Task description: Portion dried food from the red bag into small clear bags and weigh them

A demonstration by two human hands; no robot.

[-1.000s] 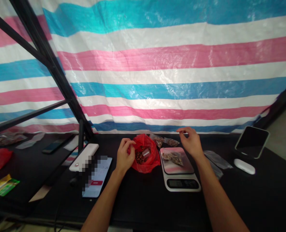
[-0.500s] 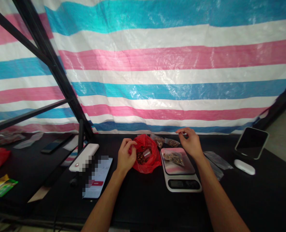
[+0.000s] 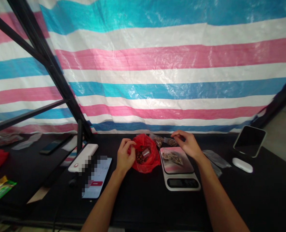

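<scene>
My left hand (image 3: 126, 155) is closed at the left rim of a red plastic bag (image 3: 154, 158), its curled fingers pinching the edge. Inside the bag lie small brown dried pieces (image 3: 140, 157) and a small clear scoop-like piece (image 3: 146, 152). A white kitchen scale (image 3: 167, 178) stands to the right of the bag, with a clear packet of dried material (image 3: 172, 157) on its plate. My right hand (image 3: 186, 144) hovers over the scale's far right corner, thumb and fingertips drawn together; anything between them is too small to make out.
Two filled clear packets (image 3: 157, 140) lie behind the scale. Flat clear bags (image 3: 216, 158), a white oval case (image 3: 242, 165) and a propped phone (image 3: 249, 140) are on the right. Left of the red bag lie a lit phone (image 3: 98, 180) and a white power bank (image 3: 83, 157); a black frame post (image 3: 58, 77) rises behind.
My right hand has moved left and slightly down, towards the packets behind the scale. My left hand stays at the bag's rim. The view has shifted slightly.
</scene>
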